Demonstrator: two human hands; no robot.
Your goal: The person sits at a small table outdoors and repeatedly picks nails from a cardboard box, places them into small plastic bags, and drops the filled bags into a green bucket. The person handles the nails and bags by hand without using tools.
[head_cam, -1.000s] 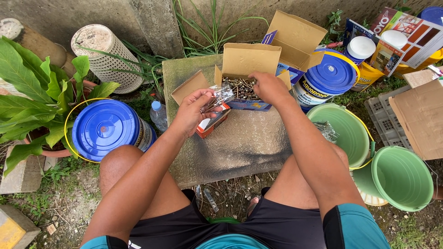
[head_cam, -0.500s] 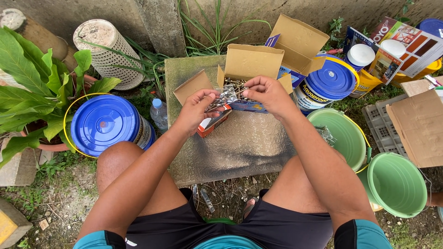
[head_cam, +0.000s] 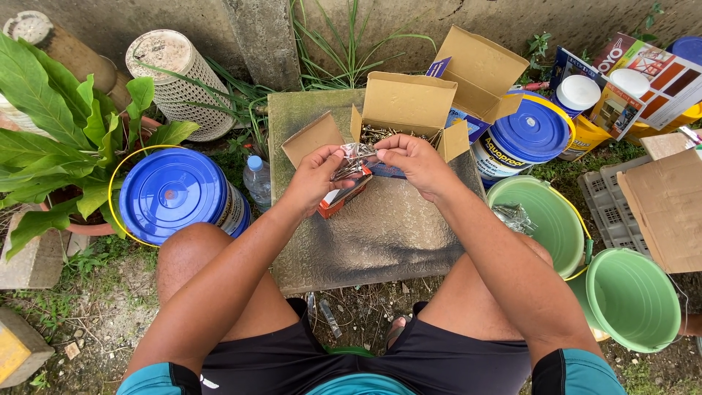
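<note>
My left hand [head_cam: 316, 178] and my right hand [head_cam: 411, 159] meet over a stone slab [head_cam: 380, 227], both pinching a small clear plastic bag [head_cam: 353, 159] with metal screws inside. Just behind them stands an open cardboard box [head_cam: 406, 106] filled with loose screws. Under my left hand lies a small red and white box [head_cam: 338, 201]. My bare knees frame the slab at the near side.
A blue-lidded bucket [head_cam: 175, 194] stands at the left beside a leafy plant [head_cam: 55, 139] and a water bottle [head_cam: 257, 181]. At the right are two green buckets [head_cam: 632, 300], another blue-lidded tub [head_cam: 528, 135], a grey crate [head_cam: 610, 205] and cardboard [head_cam: 669, 205].
My right hand came back from the screw box toward me and joined the left hand on the plastic bag. The bag sits a little lower, nearer my body.
</note>
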